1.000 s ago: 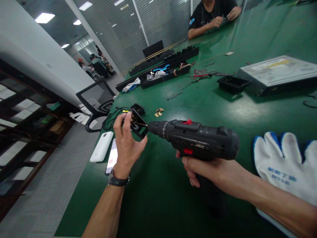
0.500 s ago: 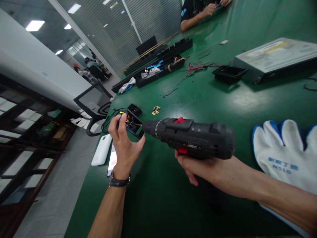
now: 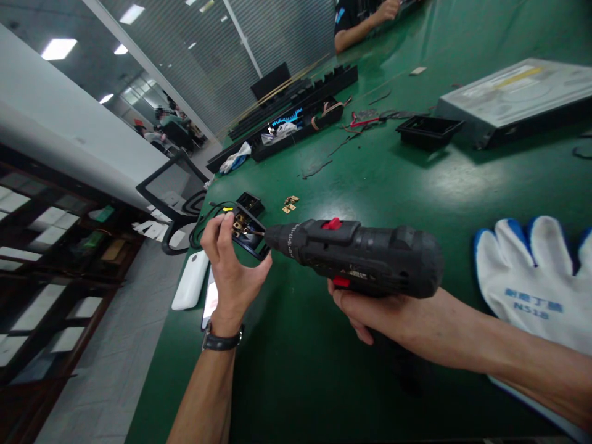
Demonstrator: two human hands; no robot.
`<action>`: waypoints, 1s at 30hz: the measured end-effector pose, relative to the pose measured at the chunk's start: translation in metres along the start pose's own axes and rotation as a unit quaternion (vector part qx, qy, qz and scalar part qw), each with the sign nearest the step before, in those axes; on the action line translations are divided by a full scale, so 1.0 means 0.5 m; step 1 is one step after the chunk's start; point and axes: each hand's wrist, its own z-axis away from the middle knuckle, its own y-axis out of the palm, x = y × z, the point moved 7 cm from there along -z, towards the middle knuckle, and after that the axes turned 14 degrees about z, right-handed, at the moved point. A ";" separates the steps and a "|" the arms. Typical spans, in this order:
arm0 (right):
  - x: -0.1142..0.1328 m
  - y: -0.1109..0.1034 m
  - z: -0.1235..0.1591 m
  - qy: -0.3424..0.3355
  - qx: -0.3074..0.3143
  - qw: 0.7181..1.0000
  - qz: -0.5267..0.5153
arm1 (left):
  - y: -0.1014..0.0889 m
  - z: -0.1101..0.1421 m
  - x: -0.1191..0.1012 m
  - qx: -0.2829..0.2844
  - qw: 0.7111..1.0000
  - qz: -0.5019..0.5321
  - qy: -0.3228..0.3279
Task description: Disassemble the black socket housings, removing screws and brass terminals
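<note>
My right hand point(image 3: 365, 308) is closed around the handle of a black cordless drill point(image 3: 370, 256) with red switches. The drill points left, and its thin bit reaches into a small black plastic housing point(image 3: 252, 250) with brass-coloured metal parts inside. My left hand point(image 3: 235, 265) grips that housing by its edges between thumb and fingers, tilted above the table. Whether the bit touches a screw is too small to tell. Just behind the housing sits another black box-like part point(image 3: 250, 203). Several small brass pieces point(image 3: 290, 204) lie on the table to its right.
On the green table point(image 3: 296, 370) are a white rounded device point(image 3: 190, 280), a phone point(image 3: 211, 299), a work glove point(image 3: 531, 290), a black tray point(image 3: 429, 131), a metal-cased drive point(image 3: 522, 102) and loose wires point(image 3: 365, 123). A co-worker's arm point(image 3: 358, 34) rests at the far side.
The view has shifted slightly. The housing is turned a little, so more of its brass parts show. Both hands keep their holds, with the drill bit still at the housing.
</note>
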 end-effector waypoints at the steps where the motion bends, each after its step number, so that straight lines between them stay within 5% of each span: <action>1: 0.001 -0.001 0.000 -0.004 -0.007 1.000 0.001 | 0.001 0.000 0.000 0.002 1.000 0.001 -0.001; 16: 0.015 -0.014 0.006 -0.080 -0.067 0.995 -0.009 | 0.014 0.003 0.004 0.034 0.999 0.018 -0.012; 30: 0.009 -0.018 0.006 -0.052 -0.064 0.997 0.004 | 0.017 0.001 0.001 0.047 0.998 0.023 -0.018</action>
